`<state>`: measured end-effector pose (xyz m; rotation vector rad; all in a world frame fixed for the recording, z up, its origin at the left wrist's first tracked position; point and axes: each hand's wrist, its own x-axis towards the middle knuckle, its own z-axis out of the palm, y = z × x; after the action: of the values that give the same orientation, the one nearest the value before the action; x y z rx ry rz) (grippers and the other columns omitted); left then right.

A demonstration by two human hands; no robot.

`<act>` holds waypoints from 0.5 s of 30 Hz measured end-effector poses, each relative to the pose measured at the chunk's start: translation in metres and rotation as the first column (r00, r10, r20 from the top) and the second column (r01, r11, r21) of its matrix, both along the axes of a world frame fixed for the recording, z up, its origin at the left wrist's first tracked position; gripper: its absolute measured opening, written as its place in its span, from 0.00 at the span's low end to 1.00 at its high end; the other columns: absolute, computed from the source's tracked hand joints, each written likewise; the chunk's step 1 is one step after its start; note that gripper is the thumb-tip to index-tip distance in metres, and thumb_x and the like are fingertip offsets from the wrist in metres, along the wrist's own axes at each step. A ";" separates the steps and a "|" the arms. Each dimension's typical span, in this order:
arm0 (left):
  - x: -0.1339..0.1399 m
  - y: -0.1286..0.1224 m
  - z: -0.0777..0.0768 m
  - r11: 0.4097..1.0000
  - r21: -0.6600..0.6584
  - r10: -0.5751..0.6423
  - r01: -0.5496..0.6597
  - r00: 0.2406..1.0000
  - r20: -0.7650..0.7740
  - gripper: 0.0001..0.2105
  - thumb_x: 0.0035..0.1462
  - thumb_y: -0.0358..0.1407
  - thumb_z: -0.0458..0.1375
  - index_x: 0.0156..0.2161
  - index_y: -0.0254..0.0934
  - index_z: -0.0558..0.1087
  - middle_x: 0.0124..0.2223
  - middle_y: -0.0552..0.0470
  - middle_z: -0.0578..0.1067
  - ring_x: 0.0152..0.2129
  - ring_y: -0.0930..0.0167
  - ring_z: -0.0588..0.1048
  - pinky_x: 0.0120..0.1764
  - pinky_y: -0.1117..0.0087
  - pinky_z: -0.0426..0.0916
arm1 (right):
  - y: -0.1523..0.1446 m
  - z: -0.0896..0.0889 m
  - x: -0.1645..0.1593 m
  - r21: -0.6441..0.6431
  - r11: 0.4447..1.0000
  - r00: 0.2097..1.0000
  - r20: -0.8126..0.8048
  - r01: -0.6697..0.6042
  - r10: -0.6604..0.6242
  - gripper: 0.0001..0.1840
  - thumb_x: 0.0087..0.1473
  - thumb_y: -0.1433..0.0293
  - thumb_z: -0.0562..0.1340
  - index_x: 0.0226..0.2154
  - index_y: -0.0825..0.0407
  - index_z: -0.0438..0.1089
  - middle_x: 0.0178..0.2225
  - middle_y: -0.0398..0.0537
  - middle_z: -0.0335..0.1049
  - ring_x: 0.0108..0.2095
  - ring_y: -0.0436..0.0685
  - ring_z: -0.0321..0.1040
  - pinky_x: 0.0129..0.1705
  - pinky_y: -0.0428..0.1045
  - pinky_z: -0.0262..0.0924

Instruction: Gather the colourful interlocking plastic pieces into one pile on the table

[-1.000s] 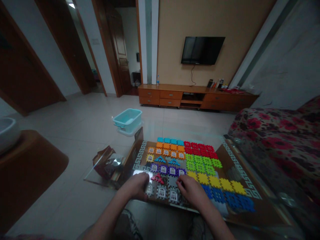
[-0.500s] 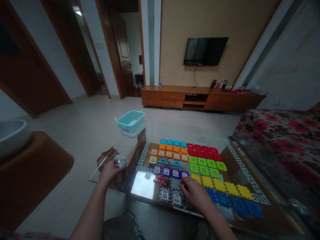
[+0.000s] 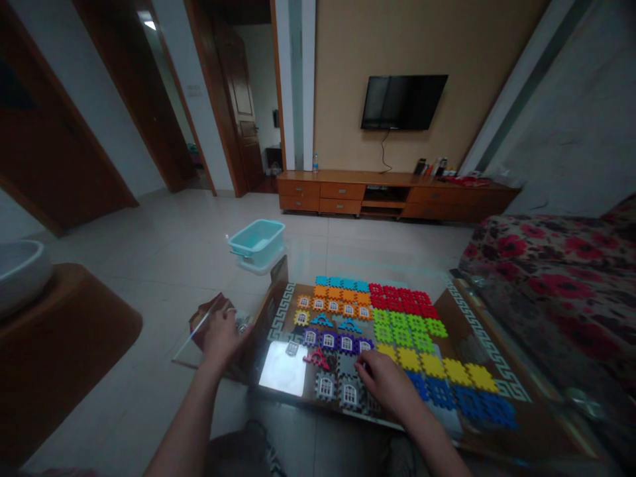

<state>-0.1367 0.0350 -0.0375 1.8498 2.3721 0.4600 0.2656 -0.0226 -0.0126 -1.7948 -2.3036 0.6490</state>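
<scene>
The left hand (image 3: 222, 334) reaches left of the table into the brown bag (image 3: 209, 319); whether it grips anything cannot be told. Any piece is best pinched by its edges and lifted clear. The right hand (image 3: 387, 383) rests loosely curled, clasping nothing, on the grey window tiles (image 3: 339, 389), near edge.
</scene>
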 end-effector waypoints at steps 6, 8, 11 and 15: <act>0.078 -0.013 -0.014 0.726 -0.076 -0.633 0.684 0.707 0.315 0.23 0.50 0.38 0.65 0.52 0.41 0.70 0.53 0.45 0.67 0.51 0.61 0.69 0.54 0.64 0.64 | 0.000 0.002 0.002 0.001 1.000 1.000 -0.012 0.002 -0.002 0.10 0.63 0.69 0.55 0.37 0.52 0.72 0.38 0.52 0.76 0.41 0.59 0.72 0.42 0.49 0.57; 0.089 -0.017 -0.018 0.707 -0.093 -0.643 0.701 0.693 0.326 0.18 0.52 0.35 0.62 0.49 0.40 0.70 0.53 0.45 0.67 0.50 0.62 0.69 0.53 0.64 0.65 | 0.000 0.004 0.002 0.001 1.000 1.000 -0.009 0.002 -0.002 0.10 0.63 0.69 0.55 0.36 0.52 0.72 0.38 0.52 0.76 0.40 0.59 0.72 0.41 0.48 0.57; 0.092 -0.019 -0.019 0.730 -0.096 -0.621 0.676 0.716 0.319 0.13 0.56 0.32 0.57 0.48 0.38 0.69 0.51 0.44 0.67 0.49 0.63 0.69 0.53 0.64 0.65 | 0.000 0.006 0.002 0.002 1.000 1.000 -0.002 0.003 -0.003 0.11 0.63 0.69 0.55 0.36 0.51 0.72 0.37 0.52 0.76 0.39 0.59 0.72 0.39 0.49 0.57; 0.091 -0.017 -0.017 0.773 -0.116 -0.569 0.624 0.763 0.307 0.10 0.57 0.30 0.54 0.45 0.38 0.68 0.49 0.44 0.68 0.47 0.64 0.70 0.52 0.64 0.65 | 0.001 0.005 0.001 0.000 1.000 1.000 -0.003 0.001 -0.001 0.10 0.62 0.69 0.55 0.36 0.52 0.72 0.39 0.53 0.76 0.40 0.60 0.72 0.40 0.49 0.57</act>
<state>-0.0458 0.0184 -0.0549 2.1433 1.4685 0.3258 0.2663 -0.0218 -0.0073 -1.7937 -2.3011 0.6505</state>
